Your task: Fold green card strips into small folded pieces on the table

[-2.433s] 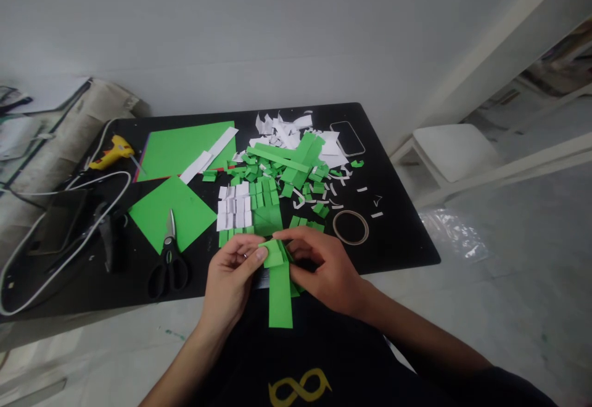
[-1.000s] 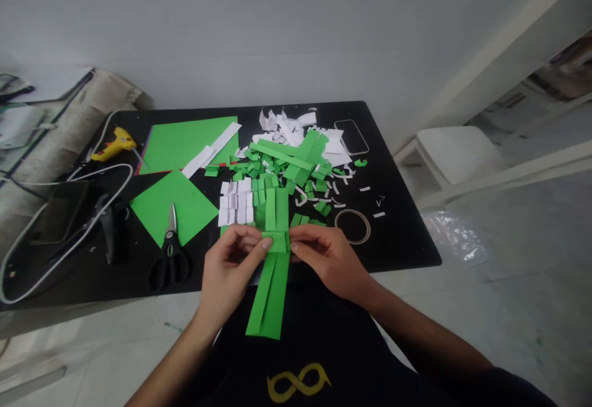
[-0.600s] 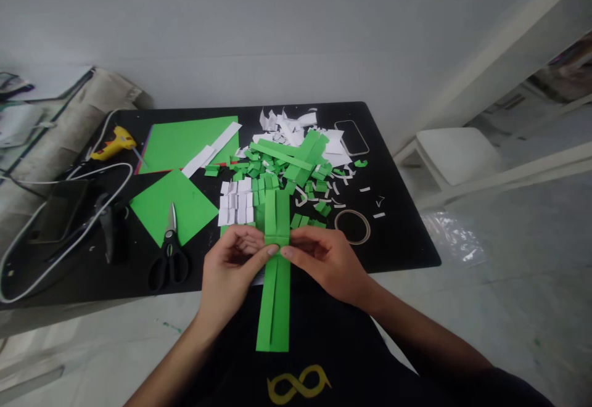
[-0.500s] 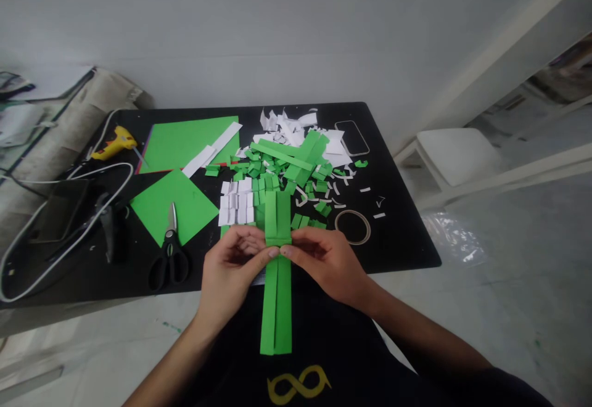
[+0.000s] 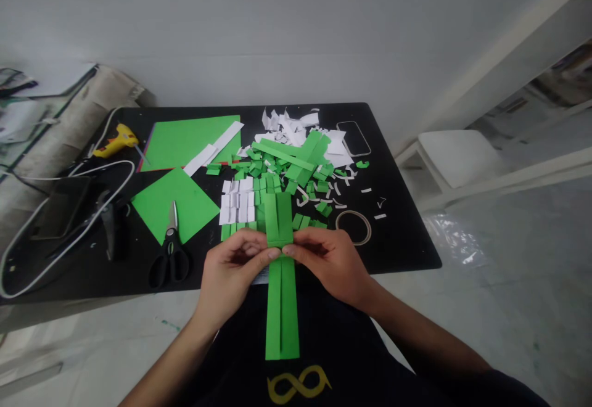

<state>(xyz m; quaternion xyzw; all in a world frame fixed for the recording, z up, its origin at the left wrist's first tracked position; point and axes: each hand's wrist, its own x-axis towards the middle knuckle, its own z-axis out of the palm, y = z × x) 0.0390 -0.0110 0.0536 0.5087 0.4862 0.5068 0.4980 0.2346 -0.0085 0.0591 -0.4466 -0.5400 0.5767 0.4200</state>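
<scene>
Two long green paper strips (image 5: 281,308) lie side by side, running from my lap up over the near edge of the black table (image 5: 402,234). My left hand (image 5: 231,274) and my right hand (image 5: 328,262) pinch them at the middle, thumbs meeting on the paper. Both hands are closed on the strips. Just beyond my fingers sit rows of small folded green and white paper pieces (image 5: 240,206).
Black scissors (image 5: 169,259) lie left of my hands on a green square sheet (image 5: 173,203). A larger green sheet (image 5: 192,142), a yellow glue gun (image 5: 113,142) and white cables (image 5: 69,234) fill the left side. A tape ring (image 5: 354,227) and a phone (image 5: 354,137) sit right. Cut scraps (image 5: 296,148) pile up centre-back.
The strips were folded short in my hands; now they are stretched out long and straight, squared up to point toward me. My hands stayed pinched at their middle.
</scene>
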